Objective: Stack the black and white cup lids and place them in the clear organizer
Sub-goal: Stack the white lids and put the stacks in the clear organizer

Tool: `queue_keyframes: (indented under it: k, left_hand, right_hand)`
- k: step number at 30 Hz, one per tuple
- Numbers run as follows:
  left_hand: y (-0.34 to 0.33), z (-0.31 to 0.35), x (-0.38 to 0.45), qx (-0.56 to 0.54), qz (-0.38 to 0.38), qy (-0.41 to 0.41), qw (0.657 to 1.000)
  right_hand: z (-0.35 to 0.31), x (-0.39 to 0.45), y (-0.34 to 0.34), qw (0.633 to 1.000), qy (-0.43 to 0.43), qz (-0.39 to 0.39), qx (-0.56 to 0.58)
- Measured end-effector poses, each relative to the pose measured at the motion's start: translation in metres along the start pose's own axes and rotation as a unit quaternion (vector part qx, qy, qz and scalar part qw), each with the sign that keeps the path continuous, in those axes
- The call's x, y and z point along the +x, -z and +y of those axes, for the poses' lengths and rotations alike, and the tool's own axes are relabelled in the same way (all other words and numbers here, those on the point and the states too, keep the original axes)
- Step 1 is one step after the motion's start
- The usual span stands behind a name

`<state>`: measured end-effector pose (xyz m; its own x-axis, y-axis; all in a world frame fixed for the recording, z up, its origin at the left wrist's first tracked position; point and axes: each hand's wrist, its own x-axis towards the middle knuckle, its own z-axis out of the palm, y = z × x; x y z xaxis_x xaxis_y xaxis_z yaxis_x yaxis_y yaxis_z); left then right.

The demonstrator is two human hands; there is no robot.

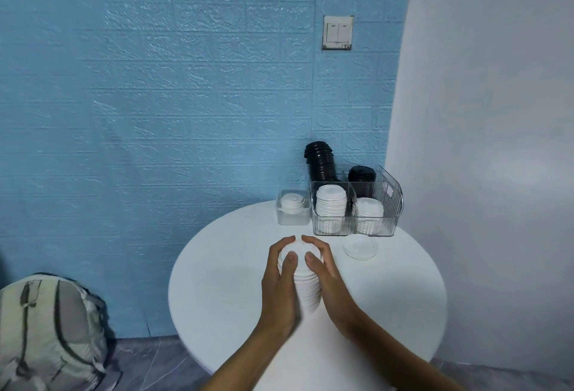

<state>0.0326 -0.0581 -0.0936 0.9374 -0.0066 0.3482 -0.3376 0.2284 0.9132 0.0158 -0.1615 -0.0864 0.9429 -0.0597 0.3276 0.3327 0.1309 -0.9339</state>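
Left hand (281, 278): curled round the left side of the white stack (302, 278), thumb on the top lid, fingertips at the far rim.
Right hand (324, 275): mirrors it on the right side, thumb on top, fingers wrapped round the far edge.
White stack: upright on the table (217, 282), near the middle, held between both palms; ribbed lid edges show below the thumbs.
Organizer (357, 204): clear, at the table's far edge by the wall (155, 95), well apart from the held stack.
Organizer front: two stacks of white lids (330, 207), one in each front compartment.
Organizer back: two stacks of black lids (320, 162), the left one taller and tilted.
Small box (293, 208): clear, just left of the organizer, a few white lids inside.
Clear lid (360, 246): flat on the table, just in front of the organizer, right of the hands.
Backpack (51, 331): grey, on the floor, left of the table.
Switch (337, 33): on the wall above the organizer.
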Motion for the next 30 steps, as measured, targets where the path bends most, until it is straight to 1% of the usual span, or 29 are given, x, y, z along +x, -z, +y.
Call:
queue_keyframes:
  k: [5,12,19,23,26,28,30]
  left_hand:
    - [0.0,0.001,-0.001,-0.022,-0.013,0.008,1.0]
    - [0.002,0.002,-0.001,-0.024,-0.018,0.024,0.999]
    - [0.001,0.003,-0.002,0.002,-0.01,0.021,1.0]
    - [0.001,0.004,-0.001,0.011,-0.016,0.018,1.0]
    - [0.0,0.003,0.0,0.021,-0.009,0.02,1.0]
    - [0.001,0.0,0.001,0.027,-0.006,0.021,0.999]
    - [0.001,-0.001,0.001,0.036,-0.005,0.014,0.999]
  right_hand:
    - [0.005,0.0,0.003,1.0,0.012,-0.005,0.009]
    - [0.007,0.0,0.0,0.999,-0.002,0.03,-0.014]
    - [0.009,0.003,0.003,0.999,0.01,0.017,-0.038]
    - [0.007,0.004,0.004,0.999,-0.004,0.013,-0.053]
    - [0.002,0.005,0.011,0.995,-0.009,-0.012,-0.1]
    - [-0.004,0.01,0.022,0.987,0.003,-0.022,-0.158]
    - [-0.01,0.021,0.042,0.975,0.008,0.011,-0.222]
